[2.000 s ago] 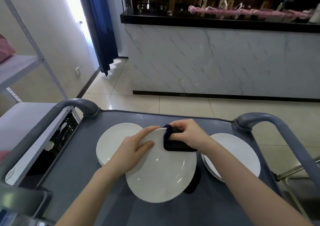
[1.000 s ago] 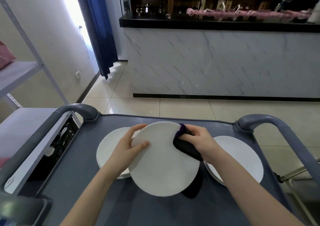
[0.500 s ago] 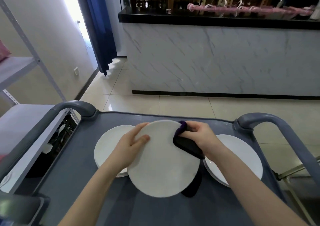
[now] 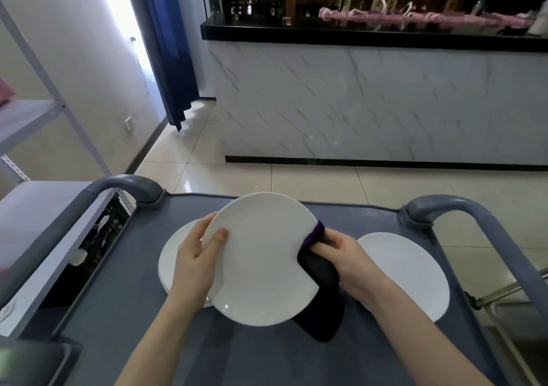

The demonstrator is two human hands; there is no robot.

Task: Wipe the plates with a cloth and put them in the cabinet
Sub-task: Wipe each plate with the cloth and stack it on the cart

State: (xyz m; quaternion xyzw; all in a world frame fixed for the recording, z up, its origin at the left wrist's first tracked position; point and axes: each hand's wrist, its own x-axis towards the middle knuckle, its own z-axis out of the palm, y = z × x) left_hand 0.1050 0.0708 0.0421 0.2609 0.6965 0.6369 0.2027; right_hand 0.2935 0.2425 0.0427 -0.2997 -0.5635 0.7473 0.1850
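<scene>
Two hands on one plate (image 4: 261, 264): my left hand (image 4: 195, 262) grips its left rim, thumb on the face, and my right hand (image 4: 347, 262) is curled round the cloth (image 4: 318, 270), pinching it over the right rim. The plate is held tilted above the cart (image 4: 124, 311), between a left plate (image 4: 167, 267) and a right plate (image 4: 409, 273) lying flat. To wipe well, I'd run the cloth round the rim while the left hand turns the plate, grip firm, low over the cart. I can't tell where the cabinet is.
</scene>
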